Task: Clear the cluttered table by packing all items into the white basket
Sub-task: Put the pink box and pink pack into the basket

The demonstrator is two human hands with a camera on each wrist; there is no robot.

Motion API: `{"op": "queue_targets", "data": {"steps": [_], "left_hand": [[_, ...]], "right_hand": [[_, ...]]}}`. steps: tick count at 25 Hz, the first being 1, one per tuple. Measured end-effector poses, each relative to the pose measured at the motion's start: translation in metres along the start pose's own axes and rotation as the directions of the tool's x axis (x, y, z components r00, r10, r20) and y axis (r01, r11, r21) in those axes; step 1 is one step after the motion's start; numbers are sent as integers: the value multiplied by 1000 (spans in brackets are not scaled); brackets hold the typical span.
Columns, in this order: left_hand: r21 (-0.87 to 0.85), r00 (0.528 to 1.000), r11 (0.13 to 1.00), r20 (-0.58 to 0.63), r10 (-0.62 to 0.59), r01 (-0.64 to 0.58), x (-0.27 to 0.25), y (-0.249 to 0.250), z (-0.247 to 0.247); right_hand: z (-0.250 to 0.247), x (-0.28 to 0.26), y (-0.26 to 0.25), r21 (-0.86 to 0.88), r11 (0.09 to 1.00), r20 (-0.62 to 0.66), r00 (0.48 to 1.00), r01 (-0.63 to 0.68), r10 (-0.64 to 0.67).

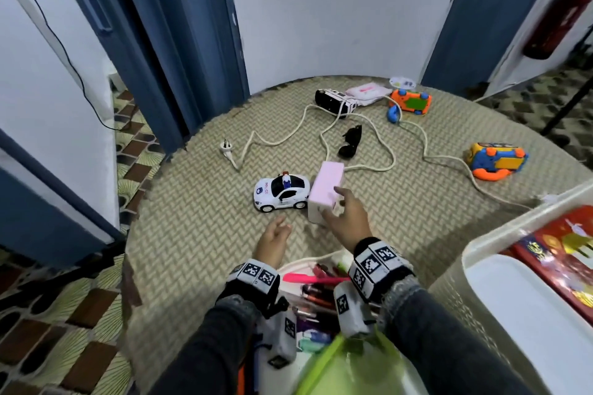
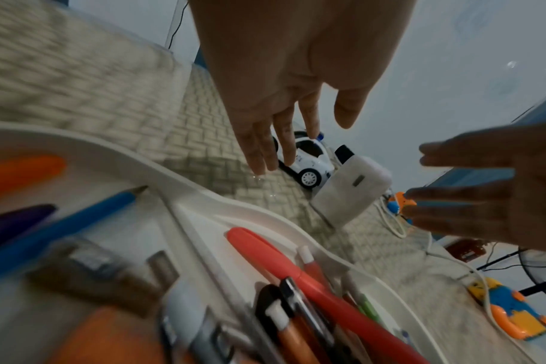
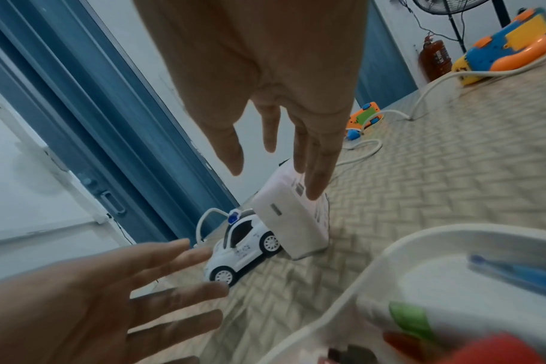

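Note:
A pink-topped white power strip [image 1: 324, 189] stands on the woven table mat [image 1: 199, 234], its cream cord [image 1: 385, 151] looping back to a plug [image 1: 226, 149]. A white police toy car [image 1: 281, 192] sits against the strip's left side. My right hand [image 1: 333, 204] is open, fingers spread over the strip's near end; contact is unclear. In the right wrist view the right hand's fingertips [image 3: 315, 192] overlap the strip [image 3: 293, 221]. My left hand [image 1: 279, 228] hovers open, just short of the car, holding nothing. The white basket [image 1: 481, 244] stands at the right.
A white tray [image 2: 203, 194] of pens lies under my wrists. Farther back are a black toy car [image 1: 333, 101], a pink packet [image 1: 367, 91], an orange toy car [image 1: 410, 101], sunglasses [image 1: 351, 141] and a yellow-blue toy car [image 1: 494, 160]. The basket holds a red box [image 1: 564, 253].

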State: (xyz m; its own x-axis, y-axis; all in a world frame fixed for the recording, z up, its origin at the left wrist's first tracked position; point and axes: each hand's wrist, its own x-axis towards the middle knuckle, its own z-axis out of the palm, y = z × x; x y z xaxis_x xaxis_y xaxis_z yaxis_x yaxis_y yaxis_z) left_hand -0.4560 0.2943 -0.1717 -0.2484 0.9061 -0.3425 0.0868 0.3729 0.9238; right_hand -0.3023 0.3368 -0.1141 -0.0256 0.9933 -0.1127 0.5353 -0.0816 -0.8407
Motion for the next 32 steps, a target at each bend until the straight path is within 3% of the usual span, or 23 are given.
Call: {"op": "queue_targets", "data": {"steps": [6, 12, 18, 21, 23, 26, 32], "left_hand": [[33, 997, 999, 75, -11, 8, 63, -21, 24], [37, 989, 998, 137, 52, -58, 75, -36, 40], [33, 980, 993, 168, 109, -116, 36, -15, 25], [-27, 983, 992, 133, 125, -123, 4, 3, 18], [-160, 982, 977, 107, 155, -137, -20, 17, 13], [-350, 974, 922, 94, 208, -163, -53, 39, 4], [-337, 921, 874, 47, 388, -351, -127, 74, -4]], "right_hand": [[23, 57, 10, 2, 1000, 32, 999, -7, 7], [29, 58, 26, 54, 998, -15, 999, -39, 40], [16, 23, 23, 357, 931, -153, 979, -74, 136], [11, -10, 11, 496, 868, -129, 989, 4, 69], [3, -36, -1, 553, 831, -102, 995, 58, -2], [-6, -71, -17, 573, 811, -38, 992, 118, -118], [-33, -122, -36, 493, 844, -47, 975, 212, -218]]}}
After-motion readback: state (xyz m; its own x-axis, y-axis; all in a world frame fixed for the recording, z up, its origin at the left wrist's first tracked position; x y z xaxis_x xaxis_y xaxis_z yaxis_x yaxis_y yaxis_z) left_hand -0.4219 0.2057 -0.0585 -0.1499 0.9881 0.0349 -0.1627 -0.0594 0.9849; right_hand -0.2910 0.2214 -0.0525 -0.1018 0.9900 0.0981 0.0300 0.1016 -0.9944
